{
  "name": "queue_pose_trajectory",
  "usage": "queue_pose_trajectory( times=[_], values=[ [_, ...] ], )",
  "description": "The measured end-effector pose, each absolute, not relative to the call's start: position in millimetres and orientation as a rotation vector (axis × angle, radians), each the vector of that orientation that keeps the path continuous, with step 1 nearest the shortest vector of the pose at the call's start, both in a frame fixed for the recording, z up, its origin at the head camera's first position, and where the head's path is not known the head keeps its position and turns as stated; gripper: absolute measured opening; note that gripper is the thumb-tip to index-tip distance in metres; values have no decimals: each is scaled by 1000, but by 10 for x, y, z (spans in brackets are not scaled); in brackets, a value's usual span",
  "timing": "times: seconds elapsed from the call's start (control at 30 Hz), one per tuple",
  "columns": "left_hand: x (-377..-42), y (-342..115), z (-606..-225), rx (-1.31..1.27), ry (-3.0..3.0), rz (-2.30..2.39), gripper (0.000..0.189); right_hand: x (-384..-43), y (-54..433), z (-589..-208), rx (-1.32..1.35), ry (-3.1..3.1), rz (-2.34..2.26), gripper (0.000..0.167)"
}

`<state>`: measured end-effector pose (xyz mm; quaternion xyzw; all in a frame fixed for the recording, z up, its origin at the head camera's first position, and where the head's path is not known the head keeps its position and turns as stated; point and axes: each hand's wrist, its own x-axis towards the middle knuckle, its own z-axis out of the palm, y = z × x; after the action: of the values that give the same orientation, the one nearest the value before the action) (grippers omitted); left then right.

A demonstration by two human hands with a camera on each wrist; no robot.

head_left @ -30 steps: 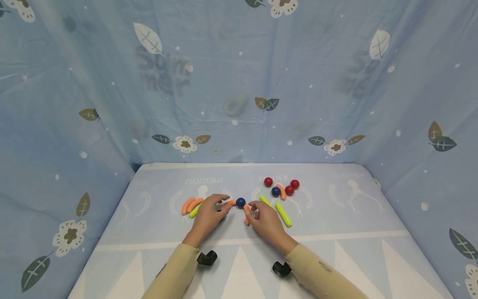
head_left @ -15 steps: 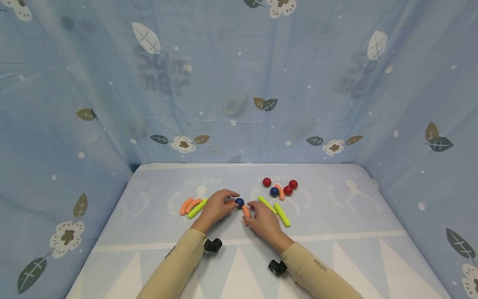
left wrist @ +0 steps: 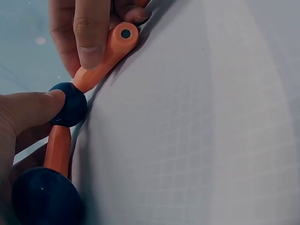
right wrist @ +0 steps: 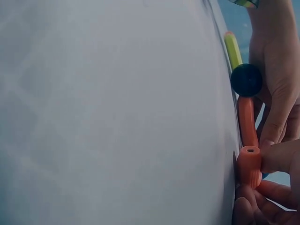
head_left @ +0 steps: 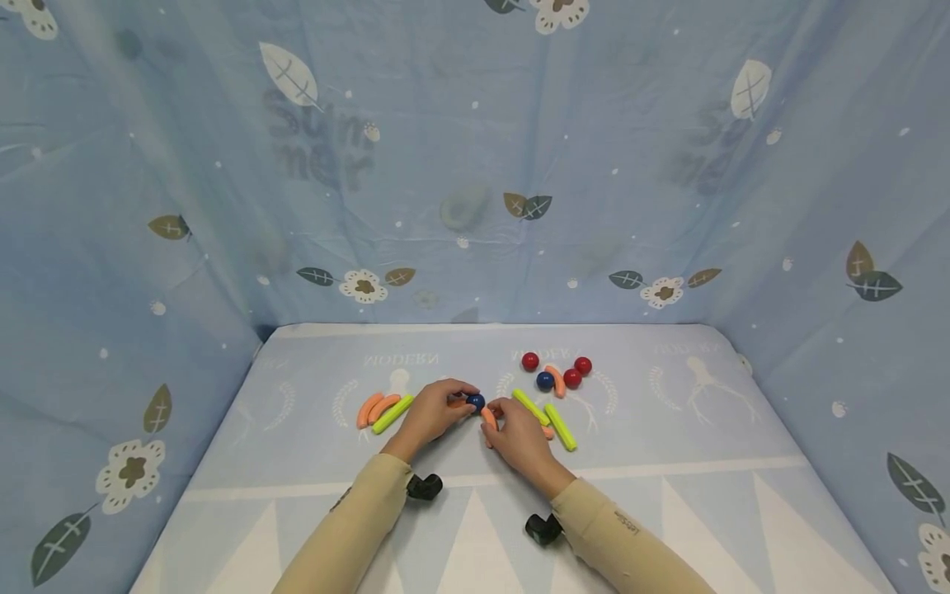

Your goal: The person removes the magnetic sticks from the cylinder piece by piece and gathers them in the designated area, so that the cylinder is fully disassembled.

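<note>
My left hand [head_left: 432, 412] pinches a blue ball [left wrist: 68, 104], with the thumb on its side. A short orange stick [left wrist: 57, 149] runs from that ball to a second blue ball [left wrist: 47, 197], which the left hand hides in the head view. My right hand [head_left: 522, 436] grips a curved orange stick [left wrist: 104, 61] between thumb and fingers. One end of this stick meets the pinched ball; its other end [right wrist: 251, 151] shows a small dark round inset. The joined pieces lie low, close over the tabletop.
To the left lie two curved orange sticks [head_left: 383, 407] and a yellow-green stick [head_left: 392, 414]. Two yellow-green sticks [head_left: 561, 426] lie right of my right hand, an orange piece [head_left: 547, 431] between them. Behind are three red balls [head_left: 572, 379], a blue ball [head_left: 545, 381] and an orange stick [head_left: 560, 383].
My left hand has moved right along the orange stick onto the blue ball, uncovering more of the yellow-green stick at left. My right hand keeps its grip on the curved orange stick, barely shifting.
</note>
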<state>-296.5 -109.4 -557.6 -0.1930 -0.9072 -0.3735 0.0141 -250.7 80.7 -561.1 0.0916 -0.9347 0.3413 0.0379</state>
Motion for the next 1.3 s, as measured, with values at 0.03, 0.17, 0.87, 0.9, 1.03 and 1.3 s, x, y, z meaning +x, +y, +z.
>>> queue_pose_trajectory(
  times=[0.03,0.17,0.87,0.9,1.03,1.3],
  values=[
    [-2962,-1094,-5578,-603,-2822,-1161,26,-2511,804,-5611,277,-2865,1046,31],
    [-2954,-1091,-5581,-602,-2813,-1158,26,-2518,794,-5610,266,-2851,1047,27],
    [-2958,-1073,-5563,-608,-2801,-1187,25,-2441,784,-5588,292,-2844,984,25],
    [-2957,-1074,-5561,-607,-2798,-1192,25,-2435,789,-5591,303,-2837,974,26],
    [-2949,-1074,-5562,-585,-2807,-1206,25,-2414,815,-5608,327,-2828,935,26],
    [-2944,-1072,-5578,-559,-2815,-1188,25,-2370,899,-5586,322,-2837,944,25]
  ],
)
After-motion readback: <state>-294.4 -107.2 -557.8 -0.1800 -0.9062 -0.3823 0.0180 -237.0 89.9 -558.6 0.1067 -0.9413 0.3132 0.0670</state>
